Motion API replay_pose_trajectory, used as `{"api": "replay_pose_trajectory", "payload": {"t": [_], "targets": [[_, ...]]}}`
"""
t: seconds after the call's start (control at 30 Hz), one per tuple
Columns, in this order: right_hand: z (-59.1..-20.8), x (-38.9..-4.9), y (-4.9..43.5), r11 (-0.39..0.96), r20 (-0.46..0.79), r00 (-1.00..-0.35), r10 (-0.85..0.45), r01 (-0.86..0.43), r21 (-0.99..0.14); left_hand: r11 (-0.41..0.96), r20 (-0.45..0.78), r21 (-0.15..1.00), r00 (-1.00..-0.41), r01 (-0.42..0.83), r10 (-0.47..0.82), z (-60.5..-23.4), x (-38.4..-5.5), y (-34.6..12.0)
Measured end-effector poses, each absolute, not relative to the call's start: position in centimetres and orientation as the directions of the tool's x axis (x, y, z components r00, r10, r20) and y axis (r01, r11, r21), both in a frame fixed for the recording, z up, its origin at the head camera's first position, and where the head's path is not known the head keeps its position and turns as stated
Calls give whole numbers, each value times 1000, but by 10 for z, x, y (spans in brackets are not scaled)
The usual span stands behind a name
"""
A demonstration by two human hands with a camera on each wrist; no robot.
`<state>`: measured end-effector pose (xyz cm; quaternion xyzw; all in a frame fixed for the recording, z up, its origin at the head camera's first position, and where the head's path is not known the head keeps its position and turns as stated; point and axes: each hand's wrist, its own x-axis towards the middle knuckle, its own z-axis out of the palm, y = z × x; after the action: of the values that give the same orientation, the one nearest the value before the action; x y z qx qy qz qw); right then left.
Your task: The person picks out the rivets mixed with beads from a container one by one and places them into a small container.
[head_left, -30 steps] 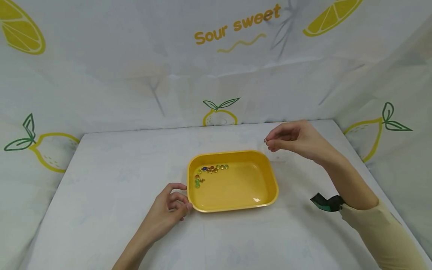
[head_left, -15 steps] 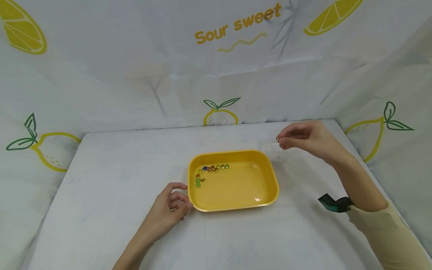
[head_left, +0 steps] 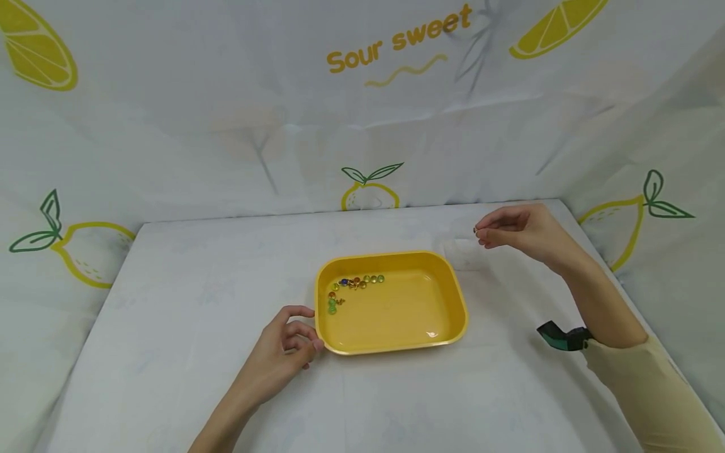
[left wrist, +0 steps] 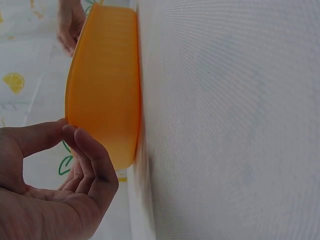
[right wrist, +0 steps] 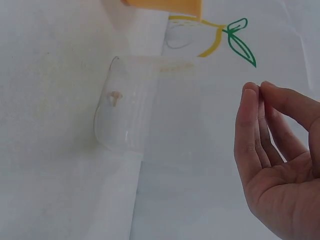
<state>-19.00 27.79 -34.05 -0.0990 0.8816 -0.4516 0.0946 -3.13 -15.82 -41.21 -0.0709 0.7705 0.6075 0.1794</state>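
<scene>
A shallow yellow tray (head_left: 396, 321) stands mid-table. My left hand (head_left: 286, 349) holds its left rim, the thumb on the edge and the other fingers bent against the outer wall, as the left wrist view also shows of the tray (left wrist: 107, 75). Along the tray's left and back sides lie several small beads (head_left: 374, 279) in green and amber, a blue one (head_left: 344, 282) and small gold pieces (head_left: 340, 301). To the right, my right hand (head_left: 523, 233) pinches a tiny gold-and-dark piece (head_left: 475, 231) between thumb and fingertips, raised over the table. That piece is hidden in the right wrist view.
A clear plastic box (right wrist: 125, 110) stands right of the tray, below my right hand, with a small brownish piece (right wrist: 115, 97) in it. A white cloth with lemon prints hangs behind the white table (head_left: 170, 302). A black strap (head_left: 563, 337) sticks out by the right sleeve.
My right hand has moved to the right, away from the tray, with the tiny piece still pinched. The left hand, tray and beads stay where they were.
</scene>
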Motion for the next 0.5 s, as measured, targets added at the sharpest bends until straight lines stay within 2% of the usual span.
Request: {"api": "replay_pose_trajectory", "payload": {"t": [0.2,0.5], "targets": [[-346,-196,282,577,-93,-964,-251,-71,-814,249,-368,909,-924,-334,105,-412,-31,-157],[-355,-204,287,631,-78,-955,-287,-127,-765,244,-367,911,-924,-333,109,-412,-31,-159]]}}
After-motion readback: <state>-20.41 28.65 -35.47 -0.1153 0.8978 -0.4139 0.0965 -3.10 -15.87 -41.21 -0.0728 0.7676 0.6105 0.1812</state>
